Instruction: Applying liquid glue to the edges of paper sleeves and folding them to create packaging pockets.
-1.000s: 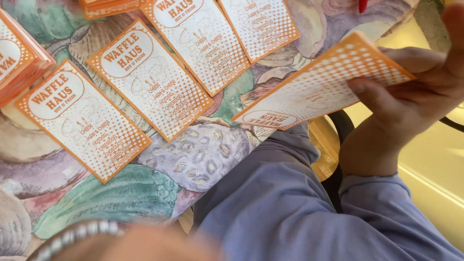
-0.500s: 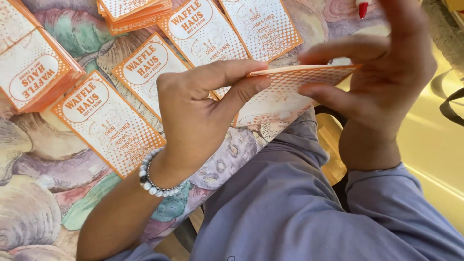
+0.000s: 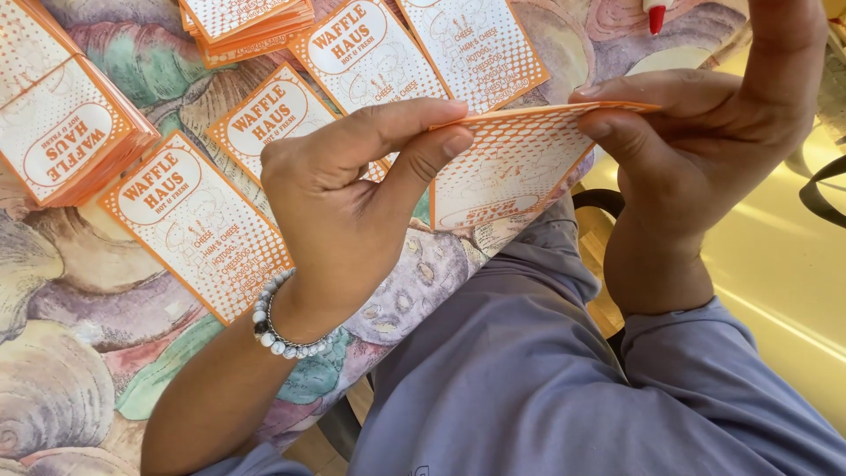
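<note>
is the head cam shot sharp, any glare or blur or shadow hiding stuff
Head view: sharp on both hands, left hand and right hand, and on the orange card they pinch; bright sunlight washes out the yellow floor at right; soft shadows fall under the hands on the patterned tablecloth; no motion blur.

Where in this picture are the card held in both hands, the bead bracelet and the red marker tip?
Held card (image 3: 515, 163), head view, its dotted underside.
Bead bracelet (image 3: 280, 330), head view, beads at the wrist.
Red marker tip (image 3: 656, 16), head view, its red end.
</note>
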